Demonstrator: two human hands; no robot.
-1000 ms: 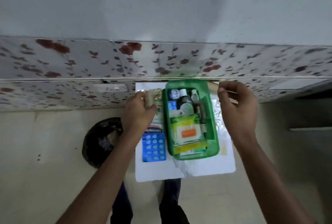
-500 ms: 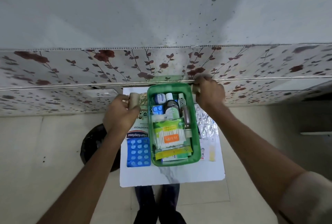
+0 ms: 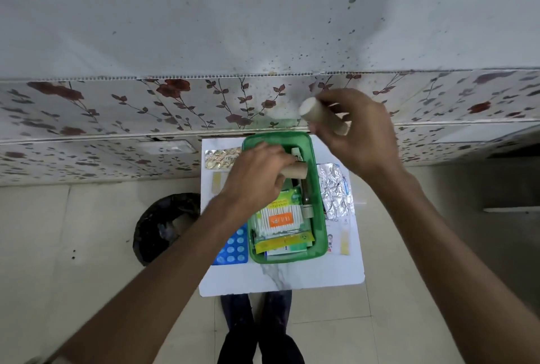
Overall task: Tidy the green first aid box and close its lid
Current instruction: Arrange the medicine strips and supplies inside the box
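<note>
Both beige rolls have come off the table: left hand (image 3: 257, 172) pressing one roll (image 3: 295, 170) into the green first aid box (image 3: 320, 217), right hand (image 3: 359, 132) gripping the other roll (image 3: 323, 118) above, so packing continues, lid unseen.

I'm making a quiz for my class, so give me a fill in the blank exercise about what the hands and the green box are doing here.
1. The right hand holds a beige roll above the far end of the ____ first aid box.
2. The left hand sets a second roll ____ the box.
3. The cotton bud pack carries an ____ label.
4. The blue blister pack lies ____ the box.

Missing words: green; inside; orange; outside
</note>
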